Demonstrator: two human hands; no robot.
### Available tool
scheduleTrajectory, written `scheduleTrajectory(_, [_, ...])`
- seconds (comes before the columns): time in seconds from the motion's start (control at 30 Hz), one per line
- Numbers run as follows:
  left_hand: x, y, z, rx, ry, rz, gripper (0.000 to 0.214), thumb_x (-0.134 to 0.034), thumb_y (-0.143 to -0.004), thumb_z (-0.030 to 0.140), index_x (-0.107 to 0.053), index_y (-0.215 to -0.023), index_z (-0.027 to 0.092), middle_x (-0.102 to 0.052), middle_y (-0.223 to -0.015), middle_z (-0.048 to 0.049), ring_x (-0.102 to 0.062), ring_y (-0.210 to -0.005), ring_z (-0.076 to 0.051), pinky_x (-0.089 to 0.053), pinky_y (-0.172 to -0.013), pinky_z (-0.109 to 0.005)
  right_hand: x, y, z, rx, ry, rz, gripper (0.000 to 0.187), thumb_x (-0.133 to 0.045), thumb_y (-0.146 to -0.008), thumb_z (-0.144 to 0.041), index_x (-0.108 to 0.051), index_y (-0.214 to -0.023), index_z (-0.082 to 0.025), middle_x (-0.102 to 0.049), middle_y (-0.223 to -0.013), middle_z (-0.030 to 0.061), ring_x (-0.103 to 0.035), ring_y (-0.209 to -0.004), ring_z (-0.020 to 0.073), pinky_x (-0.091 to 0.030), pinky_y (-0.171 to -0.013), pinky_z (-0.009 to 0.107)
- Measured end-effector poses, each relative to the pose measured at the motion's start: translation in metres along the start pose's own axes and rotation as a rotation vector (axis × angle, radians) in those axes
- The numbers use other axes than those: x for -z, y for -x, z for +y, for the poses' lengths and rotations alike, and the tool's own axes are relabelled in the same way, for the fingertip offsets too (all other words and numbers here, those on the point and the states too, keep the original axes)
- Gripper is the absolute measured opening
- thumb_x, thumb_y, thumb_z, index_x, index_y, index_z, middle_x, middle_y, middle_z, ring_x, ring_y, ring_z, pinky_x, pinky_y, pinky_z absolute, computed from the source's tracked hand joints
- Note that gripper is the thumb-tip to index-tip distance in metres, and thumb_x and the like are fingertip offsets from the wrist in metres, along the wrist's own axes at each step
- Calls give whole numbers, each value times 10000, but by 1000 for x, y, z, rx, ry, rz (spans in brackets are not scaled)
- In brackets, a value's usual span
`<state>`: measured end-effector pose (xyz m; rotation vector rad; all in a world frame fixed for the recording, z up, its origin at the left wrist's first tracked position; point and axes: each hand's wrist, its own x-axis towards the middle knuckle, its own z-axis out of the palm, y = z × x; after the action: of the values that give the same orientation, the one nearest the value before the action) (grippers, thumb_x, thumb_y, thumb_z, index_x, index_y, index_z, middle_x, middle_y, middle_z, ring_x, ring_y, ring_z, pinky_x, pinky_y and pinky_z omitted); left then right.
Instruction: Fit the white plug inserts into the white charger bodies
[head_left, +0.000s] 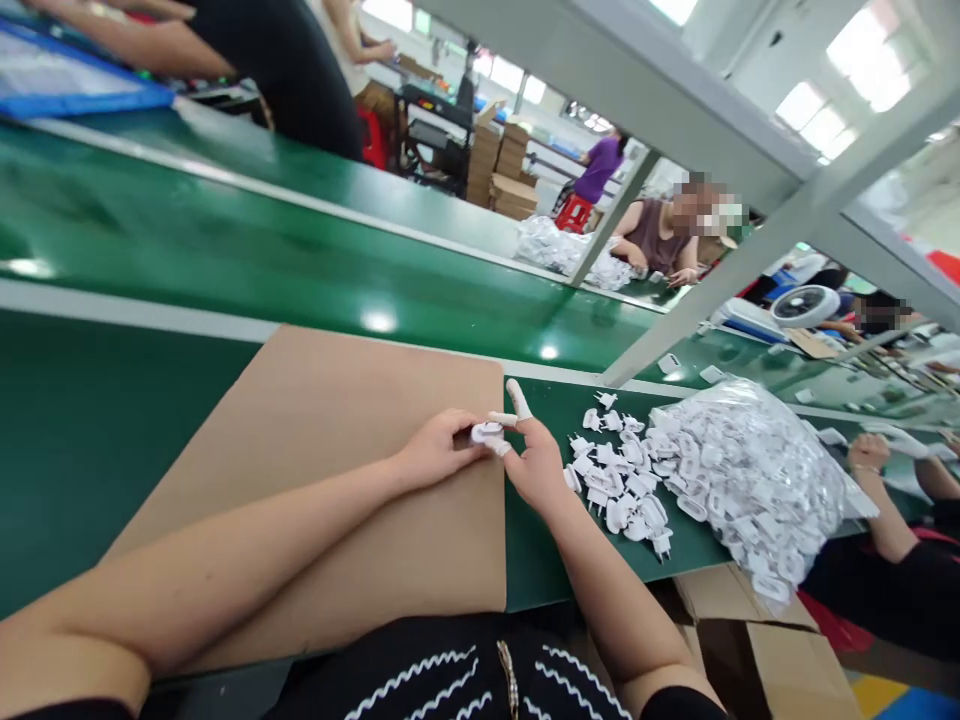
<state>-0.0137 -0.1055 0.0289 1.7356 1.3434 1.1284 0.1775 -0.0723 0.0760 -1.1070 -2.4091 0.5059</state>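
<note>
Both my hands meet over the right edge of a brown cardboard sheet (pixel 315 470). My left hand (pixel 435 448) pinches a small white plastic plug part (pixel 487 434). My right hand (pixel 534 455) grips the same part from the other side; white finger cots cover its fingertips and one finger points up. Just right of my hands lies a loose pile of white plug parts (pixel 619 470) on the green table (pixel 82 420). Beyond it sits a clear plastic bag (pixel 750 470) full of the same parts.
A green conveyor belt (pixel 225 250) runs across behind the cardboard. White frame bars (pixel 720 280) slant overhead at right. Other people sit across the belt and at my right. An open cardboard box (pixel 757 640) stands below the table edge.
</note>
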Motion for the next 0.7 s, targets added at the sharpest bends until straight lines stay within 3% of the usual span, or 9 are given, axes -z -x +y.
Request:
scheduleTrajectory(0.13, [1, 0, 4, 146, 51, -45, 460, -723, -834, 553, -721, -1148, 217, -754, -1126, -90, -699, -1041, -285, -557, -934, -424, 31, 17, 22, -59, -205, 127, 521, -587, -972, -344, -534, -1490, -312, -559, -1548, 80, -562, -1391, 264, -445, -1177, 480])
scheduleTrajectory(0.27, [21, -35, -1, 253, -50, -99, 555, -741, -783, 575, -712, -1207, 218, -773, -1059, -60, -716, -917, -273, -564, -844, -386, 78, 19, 68, -218, 79, 157, 407, -537, -985, -265, -646, -1377, -250, -564, -1541, 112, -523, -1427, 277, -395, -1205, 500])
scheduleTrajectory(0.37, [38, -85, -14, 263, -192, 50, 550, -731, -759, 534, -700, -1196, 201, -769, -1076, -65, -709, -934, -274, -537, -863, -366, 99, 2, 99, -456, 313, 44, 427, -460, -1002, -174, -616, -1400, -191, -598, -1496, 134, -529, -1404, 264, -405, -1182, 435])
scheduleTrajectory(0.47, [52, -131, -28, 316, -359, 215, 503, -703, -767, 495, -688, -1162, 184, -759, -1124, -101, -697, -1011, -307, -516, -884, -372, 102, -22, 119, -591, 352, 12, 375, -505, -1000, -184, -628, -1353, -149, -639, -1410, 194, -576, -1333, 307, -460, -1092, 433])
scheduleTrajectory(0.53, [59, -149, -38, 351, -456, 284, 474, -671, -790, 481, -679, -1154, 177, -749, -1144, -129, -688, -1054, -339, -511, -872, -389, 99, -36, 127, -651, 359, -13, 320, -575, -983, -216, -661, -1276, -123, -671, -1321, 228, -588, -1298, 336, -478, -1045, 449])
scheduleTrajectory(0.7, [76, -158, -60, 461, -554, 274, 512, -618, -790, 519, -652, -1168, 175, -728, -1179, -178, -677, -1130, -413, -525, -858, -442, 89, -45, 132, -672, 332, -33, 293, -695, -925, -301, -717, -1183, -164, -715, -1217, 151, -621, -1212, 299, -515, -968, 426])
